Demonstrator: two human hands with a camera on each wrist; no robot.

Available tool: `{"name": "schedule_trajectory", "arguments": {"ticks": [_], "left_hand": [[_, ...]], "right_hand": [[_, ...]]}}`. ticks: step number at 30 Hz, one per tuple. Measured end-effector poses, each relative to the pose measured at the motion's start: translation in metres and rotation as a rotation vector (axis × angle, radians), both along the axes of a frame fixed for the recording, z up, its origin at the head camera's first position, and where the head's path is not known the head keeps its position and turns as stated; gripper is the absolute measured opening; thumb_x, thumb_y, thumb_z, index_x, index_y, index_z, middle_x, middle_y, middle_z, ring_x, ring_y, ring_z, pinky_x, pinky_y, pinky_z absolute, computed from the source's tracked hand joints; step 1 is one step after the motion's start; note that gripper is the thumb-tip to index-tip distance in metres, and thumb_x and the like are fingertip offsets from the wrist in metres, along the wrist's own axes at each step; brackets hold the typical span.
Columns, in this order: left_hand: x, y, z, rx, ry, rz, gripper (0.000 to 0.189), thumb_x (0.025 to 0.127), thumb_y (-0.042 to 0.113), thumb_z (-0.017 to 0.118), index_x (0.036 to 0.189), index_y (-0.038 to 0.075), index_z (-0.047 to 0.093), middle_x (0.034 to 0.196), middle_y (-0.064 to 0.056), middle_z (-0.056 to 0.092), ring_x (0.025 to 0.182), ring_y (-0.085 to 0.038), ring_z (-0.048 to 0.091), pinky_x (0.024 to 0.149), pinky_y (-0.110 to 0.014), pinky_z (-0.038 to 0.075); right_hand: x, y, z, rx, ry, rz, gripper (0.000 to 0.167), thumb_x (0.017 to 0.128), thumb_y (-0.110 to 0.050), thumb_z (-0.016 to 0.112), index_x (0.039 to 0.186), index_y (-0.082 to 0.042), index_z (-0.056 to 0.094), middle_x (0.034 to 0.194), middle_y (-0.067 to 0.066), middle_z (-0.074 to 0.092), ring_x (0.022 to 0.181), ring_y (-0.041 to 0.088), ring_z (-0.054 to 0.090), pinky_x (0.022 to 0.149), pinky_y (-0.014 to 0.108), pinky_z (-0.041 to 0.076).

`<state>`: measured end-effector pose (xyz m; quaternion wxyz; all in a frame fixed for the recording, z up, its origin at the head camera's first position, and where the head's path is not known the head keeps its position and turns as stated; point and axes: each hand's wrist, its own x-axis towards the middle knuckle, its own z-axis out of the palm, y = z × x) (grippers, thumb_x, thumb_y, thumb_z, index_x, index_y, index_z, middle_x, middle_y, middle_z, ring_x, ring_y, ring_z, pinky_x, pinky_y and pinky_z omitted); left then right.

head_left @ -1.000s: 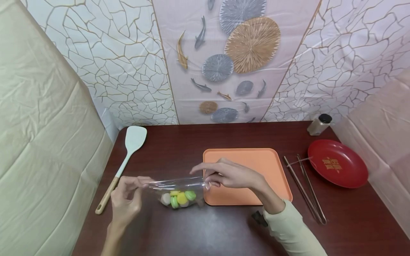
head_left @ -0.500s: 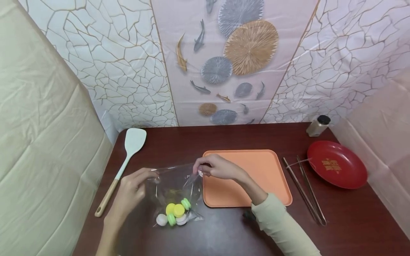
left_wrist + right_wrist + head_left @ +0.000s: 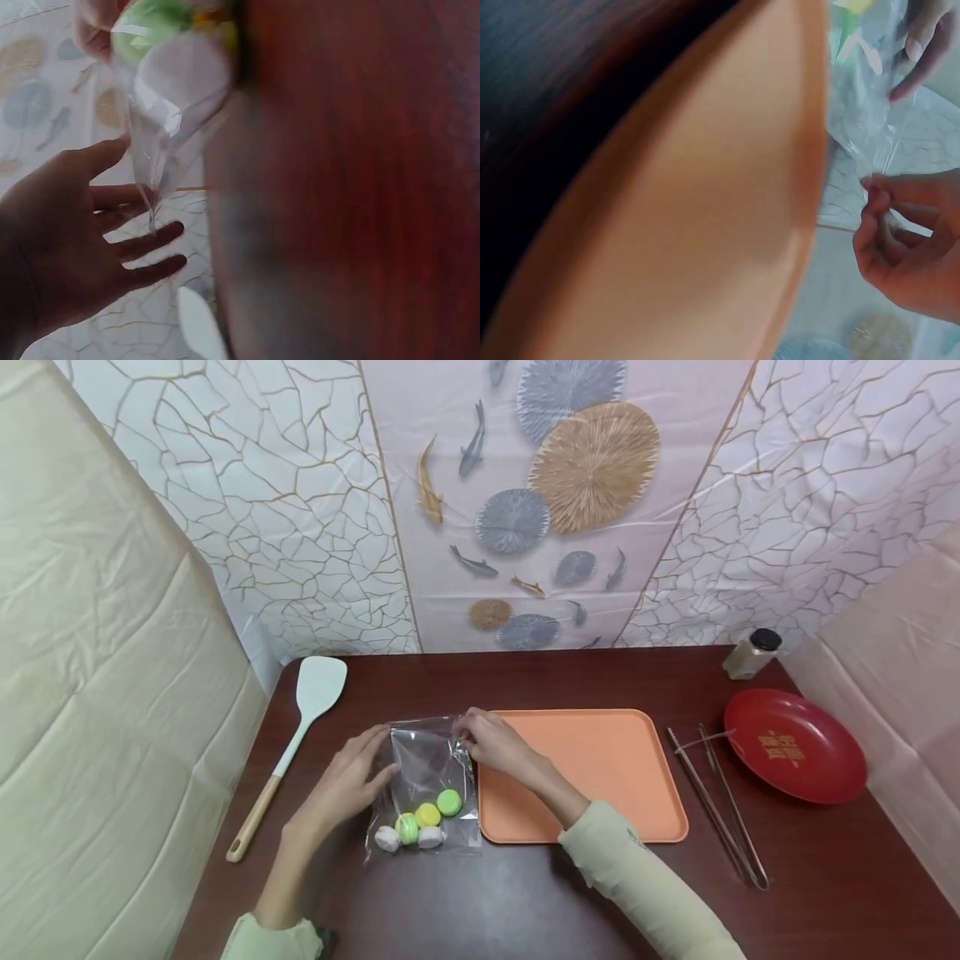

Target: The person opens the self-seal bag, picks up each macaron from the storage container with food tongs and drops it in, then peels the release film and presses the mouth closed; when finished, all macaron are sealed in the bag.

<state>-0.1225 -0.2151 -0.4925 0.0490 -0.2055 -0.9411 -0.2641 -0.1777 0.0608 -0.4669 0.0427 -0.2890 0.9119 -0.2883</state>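
Note:
A clear plastic bag (image 3: 427, 760) lies on the dark table with several macarons (image 3: 428, 814) in its lower end, green, yellow and pale grey. My left hand (image 3: 348, 781) rests along the bag's left edge, fingers extended. In the left wrist view that hand (image 3: 82, 232) has its fingers spread beside the bag's edge, with the thumb apart from them. At the bag's upper right corner my right hand (image 3: 495, 743) pinches the film. The right wrist view shows thumb and forefinger of this hand (image 3: 911, 240) together on the plastic.
An orange tray (image 3: 585, 777) stands right beside the bag, under my right forearm. Farther right lie metal tongs (image 3: 720, 810), a red plate (image 3: 795, 745) and a black-lidded jar (image 3: 752, 654). A pale spatula (image 3: 300, 727) with a wooden handle is at the left.
The bag was held up and stretched between both hands; now it lies flat, farther back. The left hand's pinch has loosened into straight fingers. My right hand has moved back, still pinching the corner.

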Motion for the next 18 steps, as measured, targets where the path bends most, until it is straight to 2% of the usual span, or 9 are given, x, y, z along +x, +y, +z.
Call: {"name": "schedule_trajectory", "arguments": {"ticks": [4, 6, 8, 10, 13, 18], "left_hand": [[-0.006, 0.002, -0.022, 0.005, -0.046, -0.034, 0.072, 0.108, 0.034, 0.07, 0.157, -0.012, 0.045, 0.164, -0.034, 0.045, 0.144, -0.061, 0.047, 0.111, -0.083, 0.039], [-0.007, 0.005, -0.026, -0.005, -0.091, -0.027, 0.073, 0.11, 0.036, 0.067, 0.159, -0.012, 0.043, 0.167, -0.034, 0.041, 0.147, -0.064, 0.042, 0.112, -0.086, 0.035], [-0.008, 0.007, -0.027, -0.023, -0.158, -0.012, 0.072, 0.112, 0.034, 0.064, 0.162, -0.01, 0.039, 0.173, -0.032, 0.033, 0.153, -0.065, 0.034, 0.12, -0.085, 0.027], [-0.009, 0.01, -0.021, -0.049, -0.233, 0.015, 0.07, 0.112, 0.032, 0.064, 0.164, -0.008, 0.039, 0.178, -0.03, 0.025, 0.158, -0.064, 0.025, 0.122, -0.086, 0.02], [-0.011, 0.012, -0.017, -0.094, -0.317, 0.049, 0.067, 0.113, 0.031, 0.061, 0.166, -0.005, 0.038, 0.181, -0.028, 0.013, 0.163, -0.062, 0.012, 0.126, -0.084, 0.011], [-0.012, 0.011, -0.019, -0.085, -0.344, 0.078, 0.063, 0.114, 0.03, 0.059, 0.165, -0.001, 0.042, 0.178, -0.038, 0.004, 0.163, -0.065, 0.004, 0.127, -0.083, 0.007]], "right_hand": [[-0.005, -0.002, -0.015, 0.085, 0.13, 0.005, 0.026, 0.089, 0.014, 0.067, 0.106, 0.002, 0.083, 0.099, 0.015, 0.077, 0.091, 0.029, 0.071, 0.082, 0.039, 0.061], [-0.005, -0.001, -0.02, 0.134, 0.189, 0.014, 0.021, 0.089, 0.011, 0.07, 0.102, 0.002, 0.083, 0.095, 0.014, 0.078, 0.088, 0.029, 0.069, 0.083, 0.041, 0.058], [-0.003, -0.001, -0.022, 0.176, 0.222, 0.01, 0.015, 0.09, 0.007, 0.075, 0.099, 0.0, 0.084, 0.09, 0.012, 0.077, 0.086, 0.029, 0.066, 0.084, 0.042, 0.054], [-0.002, -0.001, -0.022, 0.213, 0.227, -0.013, 0.007, 0.093, 0.001, 0.078, 0.095, -0.003, 0.084, 0.087, 0.011, 0.074, 0.088, 0.03, 0.062, 0.086, 0.044, 0.051], [-0.001, -0.002, -0.022, 0.26, 0.177, -0.072, 0.006, 0.098, -0.009, 0.08, 0.096, -0.007, 0.085, 0.089, 0.011, 0.066, 0.092, 0.03, 0.053, 0.086, 0.043, 0.048], [0.003, -0.003, -0.017, 0.347, 0.106, -0.15, 0.013, 0.102, -0.021, 0.079, 0.106, -0.011, 0.087, 0.1, 0.015, 0.058, 0.096, 0.031, 0.047, 0.084, 0.042, 0.048]]}}
